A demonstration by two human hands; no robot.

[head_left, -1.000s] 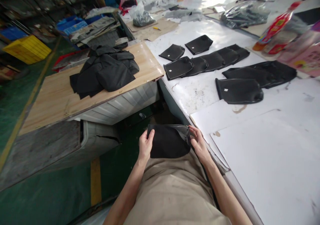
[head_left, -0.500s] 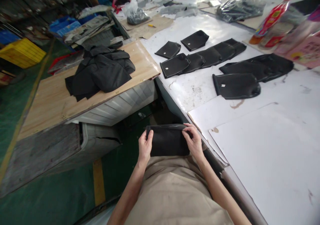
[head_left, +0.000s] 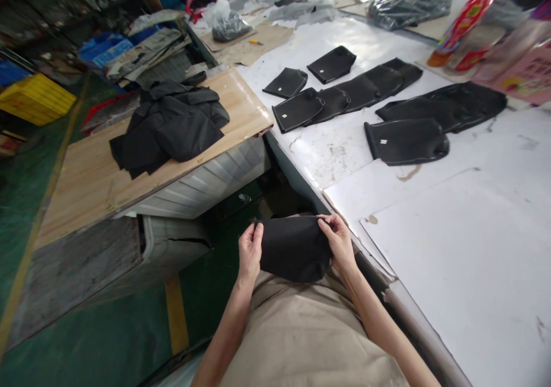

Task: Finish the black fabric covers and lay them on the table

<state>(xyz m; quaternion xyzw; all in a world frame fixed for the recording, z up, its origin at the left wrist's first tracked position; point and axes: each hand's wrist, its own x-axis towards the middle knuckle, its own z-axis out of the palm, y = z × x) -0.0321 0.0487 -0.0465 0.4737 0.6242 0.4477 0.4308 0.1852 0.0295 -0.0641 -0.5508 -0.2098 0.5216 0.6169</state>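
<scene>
A black fabric piece (head_left: pixel 295 249) hangs between my two hands, in front of my lap. My left hand (head_left: pixel 251 249) pinches its upper left corner, thumb on top. At its upper right corner, my right hand (head_left: pixel 338 239) grips the edge with thumb and fingers pressed together. Black pieces with small white tags lie on the white table, among them one at the front (head_left: pixel 408 141) and one farther left (head_left: pixel 298 110). A heap of black fabric (head_left: pixel 172 123) rests on the wooden board (head_left: pixel 77 171) to the left.
The white table (head_left: pixel 465 260) runs along my right side. Farther back on it stand a red-labelled bottle (head_left: pixel 467 22) and a pink box (head_left: pixel 525 80), near a plastic bag of dark material (head_left: pixel 408 2). A yellow crate (head_left: pixel 37 99) sits on the green floor at the left.
The held piece's top edge, which showed a lighter strip before, now looks plain and dark, and its lower right part hangs lower. My right hand has shifted slightly right, still gripping.
</scene>
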